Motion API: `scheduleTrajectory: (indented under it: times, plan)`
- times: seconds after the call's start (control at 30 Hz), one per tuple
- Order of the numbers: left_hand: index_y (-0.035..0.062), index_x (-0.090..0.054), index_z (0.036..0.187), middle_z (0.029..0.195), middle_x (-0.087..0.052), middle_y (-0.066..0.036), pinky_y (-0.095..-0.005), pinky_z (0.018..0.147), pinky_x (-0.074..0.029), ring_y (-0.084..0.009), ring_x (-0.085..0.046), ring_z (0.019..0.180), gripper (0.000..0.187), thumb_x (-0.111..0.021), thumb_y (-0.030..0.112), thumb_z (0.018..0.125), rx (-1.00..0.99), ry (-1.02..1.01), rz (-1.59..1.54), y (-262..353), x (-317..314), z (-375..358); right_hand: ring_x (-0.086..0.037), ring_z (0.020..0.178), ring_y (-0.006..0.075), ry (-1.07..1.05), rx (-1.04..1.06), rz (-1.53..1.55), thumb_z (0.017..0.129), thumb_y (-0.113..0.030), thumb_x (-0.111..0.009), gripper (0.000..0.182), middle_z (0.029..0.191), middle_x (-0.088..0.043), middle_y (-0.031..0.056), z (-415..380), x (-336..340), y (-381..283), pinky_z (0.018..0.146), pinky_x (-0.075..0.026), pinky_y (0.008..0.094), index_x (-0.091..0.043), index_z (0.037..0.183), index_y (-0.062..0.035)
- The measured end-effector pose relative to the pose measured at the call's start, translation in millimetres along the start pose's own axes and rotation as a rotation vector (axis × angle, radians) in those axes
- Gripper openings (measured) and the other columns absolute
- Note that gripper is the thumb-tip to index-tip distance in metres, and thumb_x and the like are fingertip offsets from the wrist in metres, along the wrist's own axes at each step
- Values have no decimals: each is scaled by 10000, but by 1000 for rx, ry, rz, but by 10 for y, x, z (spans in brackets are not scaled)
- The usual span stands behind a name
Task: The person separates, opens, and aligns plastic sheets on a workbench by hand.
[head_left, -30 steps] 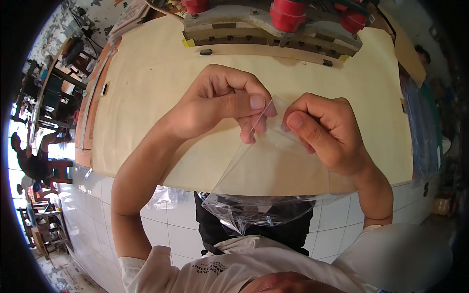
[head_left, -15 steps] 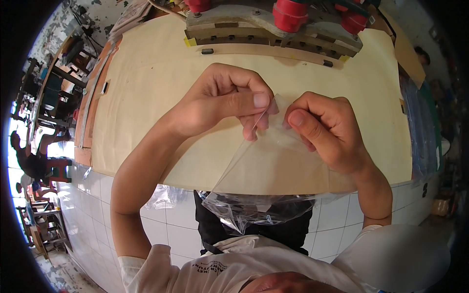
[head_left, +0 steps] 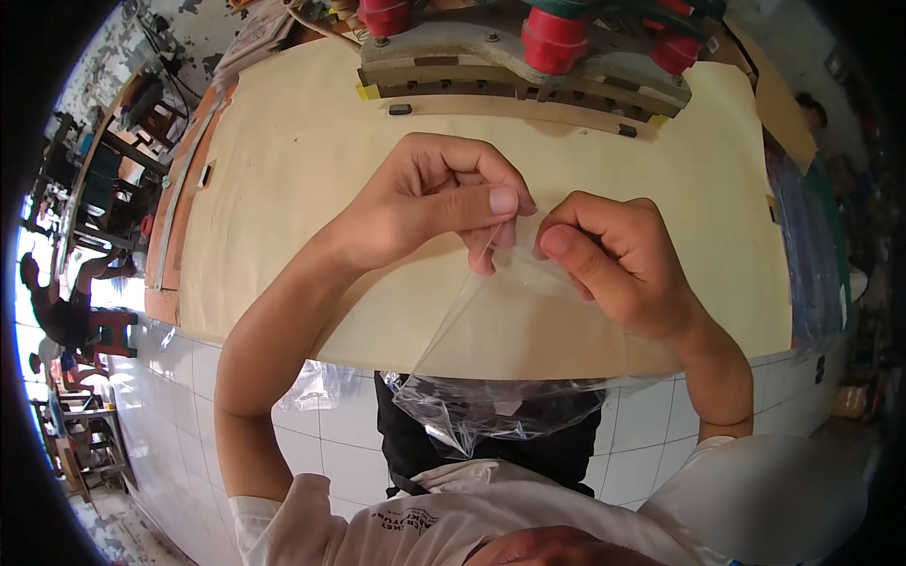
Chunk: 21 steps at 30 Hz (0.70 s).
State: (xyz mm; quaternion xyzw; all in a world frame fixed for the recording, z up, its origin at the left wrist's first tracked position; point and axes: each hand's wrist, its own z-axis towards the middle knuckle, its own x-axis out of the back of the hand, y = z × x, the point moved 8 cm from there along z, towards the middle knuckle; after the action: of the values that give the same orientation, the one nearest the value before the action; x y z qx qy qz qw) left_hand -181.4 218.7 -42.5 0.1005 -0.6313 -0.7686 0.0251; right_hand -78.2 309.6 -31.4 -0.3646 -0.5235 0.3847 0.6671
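Note:
A sheet of clear plastic film (head_left: 510, 316) hangs from both hands over the front edge of the table and down before my lap, its lower part crumpled. My left hand (head_left: 444, 198) pinches a corner of the film between thumb and fingers. Close beside it on the right, my right hand (head_left: 613, 255) grips the film's top edge, thumb pressed against the curled forefinger. A short stretch of film spans the small gap between the hands. Both hands are above the cream-coloured table covering (head_left: 283, 189).
At the table's far side stands a heavy metal machine head (head_left: 453, 57) with red fittings (head_left: 555, 40). Folded clear plastic (head_left: 812, 255) lies along the right edge. A metal ruler strip (head_left: 179, 198) runs down the left side. A person (head_left: 66, 292) sits far left.
My right hand has shifted slightly left and down, closer to the left hand. The gap between them is narrower, and the left hand has barely moved.

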Motion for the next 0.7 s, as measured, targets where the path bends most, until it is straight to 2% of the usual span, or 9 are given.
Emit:
scheduleTrajectory:
  times: [0.1,0.37,0.57,0.63,0.7]
  plan:
    - [-53,-628,960,717,-648,-116,-292,507,-534,-190,-647,575,238,-558,174,970,61,-7,4,-32,13,-1,-423,509,56,-12,-13,9,951,-159,-599,196,551,-509,23,2,2,-2,474,-346,246,-643,868,13]
    - [-57,-625,970,722,-647,-122,-295,516,-540,-190,-650,576,251,-565,187,972,67,-31,-91,-48,5,1,-416,506,58,-17,-12,17,952,-161,-597,199,554,-511,29,0,-1,-21,470,-339,251,-644,862,9]
    - [-58,-634,954,741,-652,-116,-301,535,-550,-174,-641,578,168,-616,108,942,15,41,59,31,25,3,-430,509,70,112,38,-44,956,-164,-590,207,574,-524,26,9,165,-35,473,-354,259,-651,858,9]
    - [-59,-637,944,744,-653,-112,-300,541,-551,-167,-640,582,138,-632,78,929,12,46,82,55,28,0,-425,501,56,226,98,-96,961,-169,-585,221,563,-510,5,5,297,-75,467,-340,246,-647,852,13]
    - [-53,-639,905,747,-657,-106,-295,550,-550,-156,-638,589,97,-640,43,917,66,90,151,33,56,-17,-420,499,47,253,87,-89,965,-175,-582,231,559,-501,-6,-1,382,-92,464,-330,238,-645,847,13]
